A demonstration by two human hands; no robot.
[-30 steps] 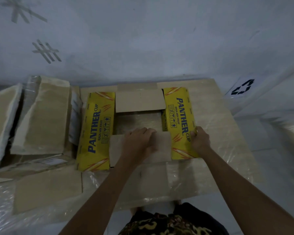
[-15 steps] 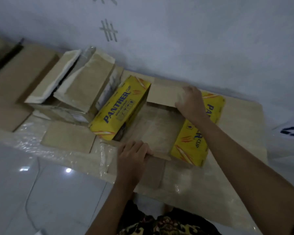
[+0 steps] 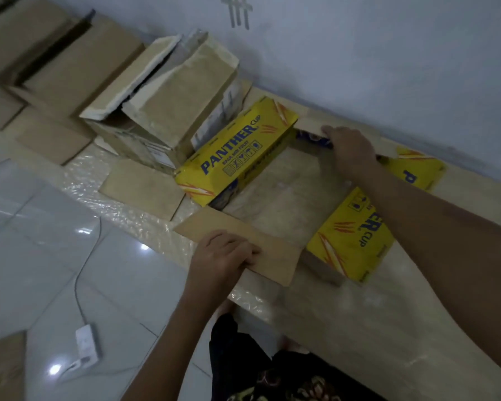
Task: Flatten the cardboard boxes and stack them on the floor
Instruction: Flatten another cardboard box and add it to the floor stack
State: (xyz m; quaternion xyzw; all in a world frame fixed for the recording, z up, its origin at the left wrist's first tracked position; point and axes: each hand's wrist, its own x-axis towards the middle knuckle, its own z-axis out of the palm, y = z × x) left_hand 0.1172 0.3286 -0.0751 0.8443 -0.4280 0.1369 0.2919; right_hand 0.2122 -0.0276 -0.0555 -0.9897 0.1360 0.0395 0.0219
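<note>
yellow box (image 3: 237,154) open, flaps spread, on plastic-covered cardboard sheet (image 3: 359,328) by far wall | left hand (image 3: 220,256) grips near brown flap (image 3: 243,241), fingers curled over its edge | right hand (image 3: 347,149) holds far flap (image 3: 310,125) | brown box (image 3: 168,111) just left, touching

Yellow box flap (image 3: 237,151) reads "PANTHER CUP" — blue letters (small print illegible).
</note>
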